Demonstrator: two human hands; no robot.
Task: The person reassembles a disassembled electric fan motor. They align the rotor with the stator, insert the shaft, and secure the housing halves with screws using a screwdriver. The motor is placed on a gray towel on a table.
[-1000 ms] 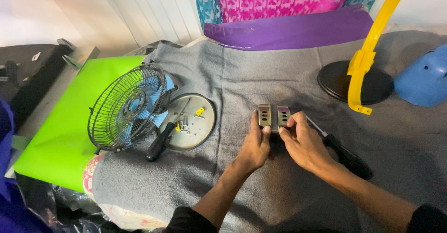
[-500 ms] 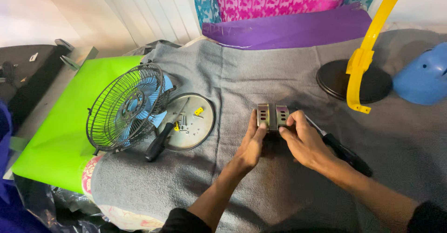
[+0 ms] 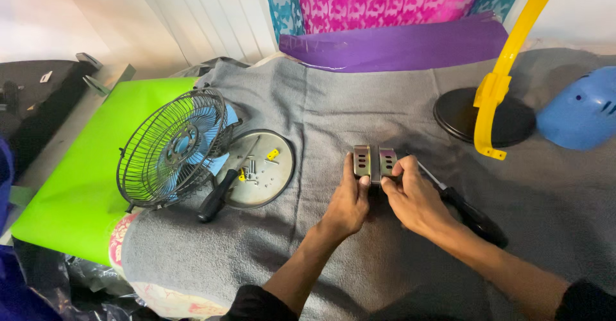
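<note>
Left of the metal bracket (image 3: 375,163), a fan cage (image 3: 172,148) and a round plate (image 3: 262,167) of screws are sitting. The left hand (image 3: 348,200) and right hand (image 3: 416,196) are pinching the bracket from either side; steady, even pressure probably suits. No packages or labels are showing.

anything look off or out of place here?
The small wire-caged fan with blue blades lies tilted against the round metal plate, which holds loose screws. Both hands, left hand and right hand, hold a slotted metal bracket.
</note>
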